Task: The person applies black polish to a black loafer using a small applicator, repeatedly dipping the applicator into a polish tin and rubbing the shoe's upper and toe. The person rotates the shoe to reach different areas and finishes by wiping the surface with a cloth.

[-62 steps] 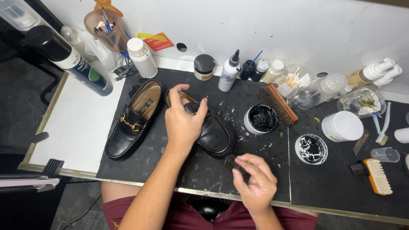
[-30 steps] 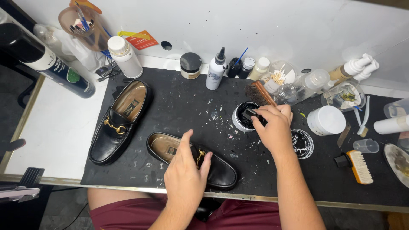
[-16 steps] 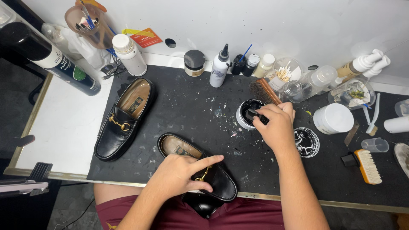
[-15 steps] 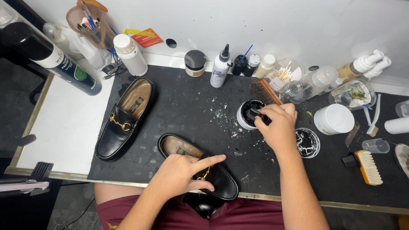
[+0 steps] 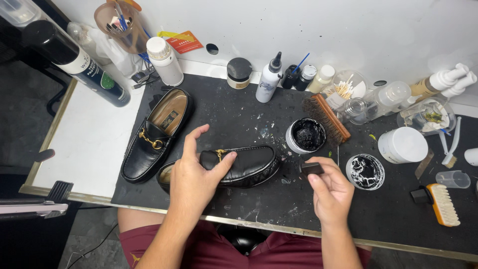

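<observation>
- Left hand [image 5: 191, 182] curled over the black loafer [image 5: 234, 167] near the tabletop's front edge, steadying it.
- Right hand [image 5: 331, 192] pinches a small black applicator [image 5: 312, 168], seemingly loaded from the open polish jar [image 5: 306, 135].
- Next likely calls for bringing the applicator to the toe.

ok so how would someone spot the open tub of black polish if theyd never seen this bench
Start at the black mat covering the bench, then find the wooden bristle brush lying near its back right. The round white tub of glossy black polish sits against that brush's left side. Unlike the smeared lid nearer the right hand, it is deep and full.
</observation>
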